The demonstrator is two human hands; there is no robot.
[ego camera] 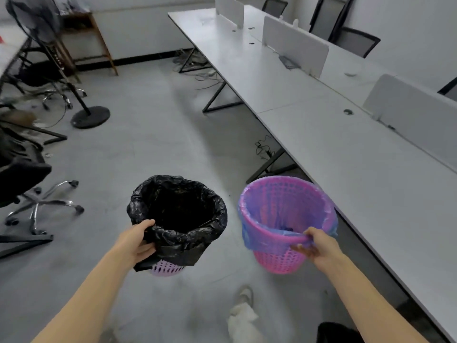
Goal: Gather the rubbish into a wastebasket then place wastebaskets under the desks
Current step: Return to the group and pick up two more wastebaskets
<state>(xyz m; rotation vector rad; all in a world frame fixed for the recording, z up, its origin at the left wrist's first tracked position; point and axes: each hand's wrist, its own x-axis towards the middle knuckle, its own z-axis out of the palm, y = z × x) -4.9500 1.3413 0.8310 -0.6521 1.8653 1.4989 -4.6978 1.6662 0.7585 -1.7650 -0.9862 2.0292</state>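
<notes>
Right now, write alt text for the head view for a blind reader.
A person holds two pink wastebaskets over a grey floor: the left hand grips the black-lined wastebasket by its rim, the right hand the purple-lined wastebasket. A long white desk runs along the right.

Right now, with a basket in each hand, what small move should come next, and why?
Probably swing the right hand toward the desk and lower its pink basket under the edge: that basket hangs beside the desk, while the left hand holds the black-lined basket farther out over open floor.
</notes>
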